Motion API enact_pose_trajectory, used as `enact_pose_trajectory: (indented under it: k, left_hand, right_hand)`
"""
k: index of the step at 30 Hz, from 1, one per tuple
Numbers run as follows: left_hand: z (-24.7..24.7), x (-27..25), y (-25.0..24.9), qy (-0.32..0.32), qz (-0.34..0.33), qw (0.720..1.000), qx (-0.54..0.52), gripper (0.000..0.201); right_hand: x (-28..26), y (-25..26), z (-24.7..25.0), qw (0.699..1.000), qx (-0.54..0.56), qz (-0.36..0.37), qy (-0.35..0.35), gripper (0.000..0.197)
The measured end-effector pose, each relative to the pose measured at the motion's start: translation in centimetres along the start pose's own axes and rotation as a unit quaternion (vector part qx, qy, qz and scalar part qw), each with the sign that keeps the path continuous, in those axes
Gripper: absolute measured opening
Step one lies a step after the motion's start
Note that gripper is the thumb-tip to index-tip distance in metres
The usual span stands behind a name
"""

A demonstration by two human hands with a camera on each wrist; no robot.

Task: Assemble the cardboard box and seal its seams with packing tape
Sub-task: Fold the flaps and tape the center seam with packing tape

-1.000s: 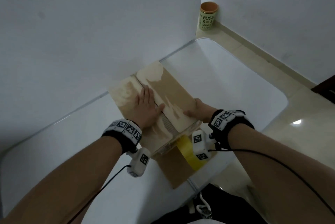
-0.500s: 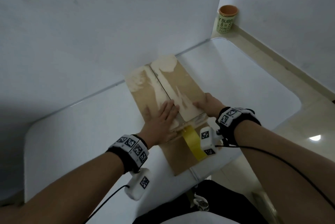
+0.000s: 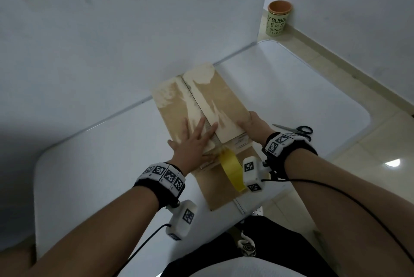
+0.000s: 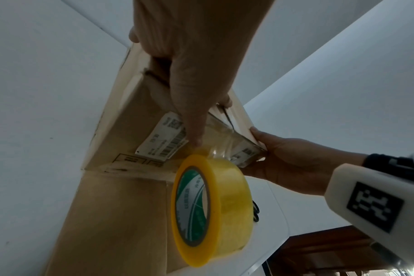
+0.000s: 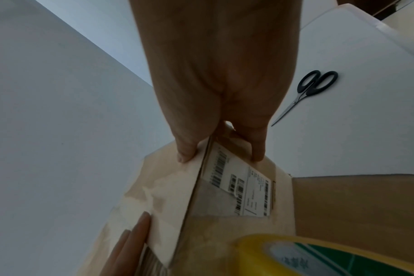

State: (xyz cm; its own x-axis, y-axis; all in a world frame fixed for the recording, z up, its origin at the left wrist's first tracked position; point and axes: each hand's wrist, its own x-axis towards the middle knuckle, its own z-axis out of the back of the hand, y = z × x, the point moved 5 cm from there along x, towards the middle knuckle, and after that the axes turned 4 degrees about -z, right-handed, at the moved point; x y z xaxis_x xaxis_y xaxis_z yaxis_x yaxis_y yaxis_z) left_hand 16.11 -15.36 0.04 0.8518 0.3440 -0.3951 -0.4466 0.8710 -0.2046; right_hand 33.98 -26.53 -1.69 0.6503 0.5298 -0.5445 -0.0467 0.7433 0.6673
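A brown cardboard box (image 3: 224, 97) stands on the white table (image 3: 313, 102) with its top flaps folded down and meeting at a centre seam. My left hand (image 3: 195, 140) lies flat on the top across the near end of that seam, thumb hanging over the near face (image 4: 191, 119). My right hand (image 3: 253, 123) grips the near right corner, thumb on top and fingers on the labelled end face (image 5: 255, 149). A yellow tape roll (image 3: 231, 170) hangs at the near face by a clear strip stuck to the box, over an open bottom flap (image 3: 219, 189).
Black-handled scissors (image 3: 295, 130) lie on the table right of my right wrist. A green paper cup (image 3: 277, 19) stands on the floor at the far wall corner. A white wall runs along the table's far left side; the near table edge is close under the flap.
My left hand slid along the seam toward me, from the middle of the top to its near end. My right hand stayed on the right corner. The head view shifted.
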Motion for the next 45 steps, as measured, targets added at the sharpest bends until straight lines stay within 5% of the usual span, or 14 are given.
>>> enact_pose_trajectory:
  k: [9,15,22,30,40,42,45]
  left_hand:
    - [2.4,1.3,-1.9,0.109,0.017,0.993,0.043,0.105]
    - [6.7,6.7,-4.5,-0.053,-0.026,0.996,-0.060,0.073]
    - [5.8,12.1,-6.5,0.032,-0.008,0.998,-0.058,0.062]
    - [6.4,15.4,-8.1,-0.017,0.009,0.996,-0.087,0.043]
    - [6.4,16.3,-7.9,-0.039,-0.019,0.994,-0.103,0.037]
    - [7.1,15.7,-7.3,-0.068,-0.028,0.980,-0.184,0.034]
    - [8.5,13.4,-5.6,-0.140,0.005,0.904,-0.404,0.027]
  right_hand:
    - [-0.6,-0.8,0.8,0.998,0.040,0.035,-0.021,0.048]
    - [0.7,-7.1,5.4,0.990,-0.037,-0.062,-0.125,0.033]
    - [3.5,-13.7,10.0,0.972,-0.138,-0.131,-0.137,0.031]
    - [6.6,-17.7,10.7,0.959,-0.203,-0.146,-0.135,0.041]
    - [7.1,-15.9,9.6,0.953,-0.229,-0.133,-0.149,0.038]
    - [7.1,-14.9,8.5,0.964,-0.186,-0.119,-0.147,0.036]
    - [6.5,-13.0,7.0,0.982,-0.110,-0.099,-0.118,0.035]
